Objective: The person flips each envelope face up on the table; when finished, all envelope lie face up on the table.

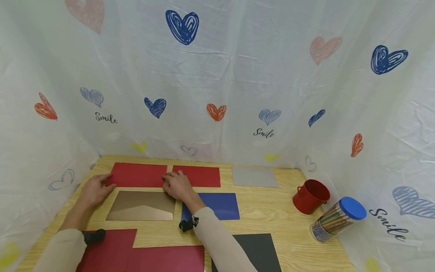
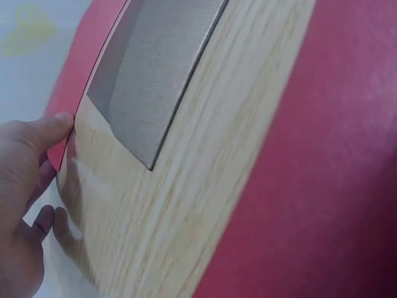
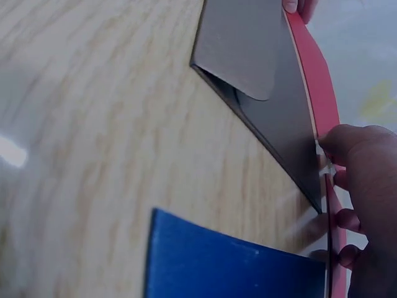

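Along the back row lies a flat red paper rectangle [image 1: 136, 175], wide and smooth. My left hand [image 1: 94, 190] pinches its left end, the thumb on the near edge in the left wrist view. At the opposite end, my right hand [image 1: 178, 186] holds the near right corner between thumb and fingers. A smaller red rectangle [image 1: 205, 176] sits just to the right, partly behind the right hand. In front is a brownish-gold envelope [image 1: 141, 202] with its flap showing. The right forearm crosses over a blue rectangle [image 1: 221, 206].
A silver-grey rectangle [image 1: 255, 176] is at the back right. Nearer me lie dark red sheets [image 1: 166, 258] and a black sheet [image 1: 259, 251]. A red bucket [image 1: 310, 196] and a clear jar of pencils [image 1: 333, 221] with a blue lid stand at right. Heart-printed white curtain [image 1: 238, 75] surrounds the wooden table.
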Motion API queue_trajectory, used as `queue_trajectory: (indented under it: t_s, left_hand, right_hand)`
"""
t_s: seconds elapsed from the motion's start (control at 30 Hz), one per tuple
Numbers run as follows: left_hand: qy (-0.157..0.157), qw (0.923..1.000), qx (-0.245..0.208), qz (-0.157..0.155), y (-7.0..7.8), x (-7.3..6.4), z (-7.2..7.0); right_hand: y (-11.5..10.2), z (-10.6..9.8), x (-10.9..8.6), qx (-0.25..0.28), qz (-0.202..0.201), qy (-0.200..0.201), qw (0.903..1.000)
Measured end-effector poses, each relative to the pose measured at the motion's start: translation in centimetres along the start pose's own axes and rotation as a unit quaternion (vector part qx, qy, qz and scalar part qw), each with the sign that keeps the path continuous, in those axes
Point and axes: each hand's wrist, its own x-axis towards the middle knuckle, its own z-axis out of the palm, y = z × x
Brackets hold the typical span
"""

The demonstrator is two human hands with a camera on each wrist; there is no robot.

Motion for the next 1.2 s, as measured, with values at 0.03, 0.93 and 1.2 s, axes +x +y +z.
queue_trajectory:
  t_s: [0.03, 0.93, 1.2]
  left_hand:
    - [-0.001, 1.0, 0.004, 0.003, 0.0, 0.1, 0.1]
    - [0.0, 0.9992, -0.033, 0.022, 1.0, 0.5, 0.5]
    - [0.005, 0.9988, -0.005, 0.049, 4.7, 1.9, -0.3]
  right_hand:
    - [0.1, 0.0, 0.0, -0.004, -0.001, -0.001, 1.0]
    - [1.5, -2.3, -0.4, 0.038, -0.005, 0.012, 0.9992]
    - [3.4, -4.6, -2.0, 0.071, -0.014, 0.043, 0.9964]
